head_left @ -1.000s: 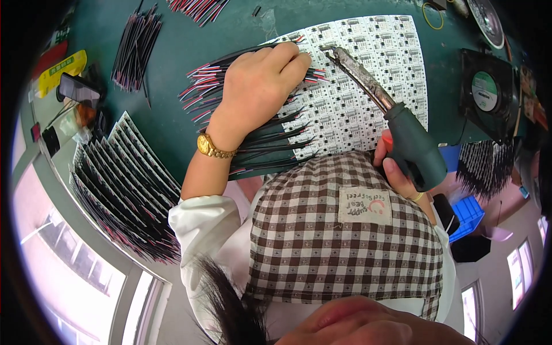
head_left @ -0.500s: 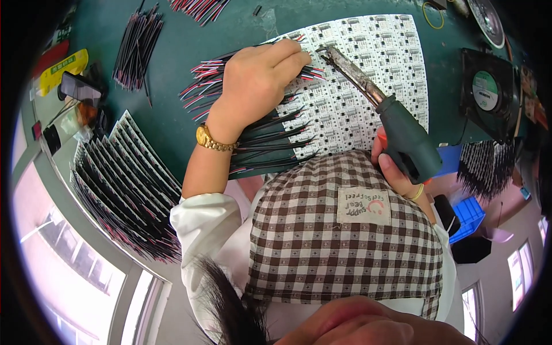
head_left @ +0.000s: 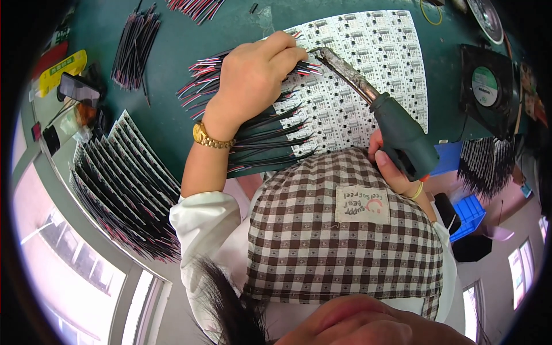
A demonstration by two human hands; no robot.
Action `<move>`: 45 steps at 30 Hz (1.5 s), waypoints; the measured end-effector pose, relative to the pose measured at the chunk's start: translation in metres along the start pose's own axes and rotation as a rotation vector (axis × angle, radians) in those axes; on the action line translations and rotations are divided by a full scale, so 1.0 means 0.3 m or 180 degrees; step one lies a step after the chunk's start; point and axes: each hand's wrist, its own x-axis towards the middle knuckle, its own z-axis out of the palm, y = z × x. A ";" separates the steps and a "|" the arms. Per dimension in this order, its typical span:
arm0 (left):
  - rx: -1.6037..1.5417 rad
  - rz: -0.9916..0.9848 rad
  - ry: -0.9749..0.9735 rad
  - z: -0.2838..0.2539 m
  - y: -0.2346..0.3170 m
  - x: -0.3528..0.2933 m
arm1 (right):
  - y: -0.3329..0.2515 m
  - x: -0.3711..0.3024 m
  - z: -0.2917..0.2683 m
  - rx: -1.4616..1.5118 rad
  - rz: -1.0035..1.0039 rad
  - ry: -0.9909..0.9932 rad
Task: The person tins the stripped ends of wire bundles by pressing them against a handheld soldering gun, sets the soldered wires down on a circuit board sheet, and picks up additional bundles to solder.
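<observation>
My left hand [head_left: 253,77] is closed over a bundle of thin wires [head_left: 208,68] with red, white and black ends, at the left edge of a white sheet of small circuit boards [head_left: 368,57]. Its thumb and fingertips pinch near the sheet's surface; the exact grip is partly hidden. In my right hand [head_left: 391,169] is a dark green soldering gun [head_left: 407,137], gripped by its handle. Its bent, blackened tip points left and sits just beside my left fingertips. Several black wires [head_left: 273,138] run from the sheet's lower left edge.
Loose wire bundles [head_left: 135,52] lie on the green table [head_left: 172,34] at the back left. Wired board strips [head_left: 123,190] stand stacked at left. A black fan [head_left: 487,89] stands at right, near hanging wired strips [head_left: 487,167] and a blue crate [head_left: 468,215].
The sheet and my left hand have shifted slightly left. The soldering gun has moved a little left too, its tip now nearer my left fingertips.
</observation>
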 end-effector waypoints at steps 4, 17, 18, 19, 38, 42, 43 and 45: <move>-0.0032 0.0033 -0.0004 0.002 -0.005 0.000 | 0.001 -0.010 0.007 0.0155 0.0212 0.0146; -0.0053 0.0208 0.0118 0.006 -0.019 -0.001 | -0.004 -0.021 -0.001 0.0913 0.0068 0.0114; -0.0050 0.0207 0.0117 0.004 -0.020 -0.001 | -0.004 -0.021 -0.001 0.0915 0.0066 0.0111; -0.0030 0.0235 0.0097 0.002 -0.021 0.000 | -0.005 -0.021 -0.002 0.0886 0.0112 0.0108; -0.0139 0.0220 0.0027 0.004 -0.016 -0.001 | 0.028 -0.041 0.020 0.0217 0.0224 0.0204; -0.0116 0.0225 0.0037 0.002 -0.016 -0.004 | 0.023 -0.037 0.013 0.0473 0.0068 0.0190; -0.0111 0.0223 0.0025 0.003 -0.016 -0.003 | 0.018 -0.037 0.007 0.0770 0.0040 0.0257; -0.0100 0.0229 0.0015 0.003 -0.016 0.000 | 0.019 -0.037 0.000 0.1067 0.0002 0.0328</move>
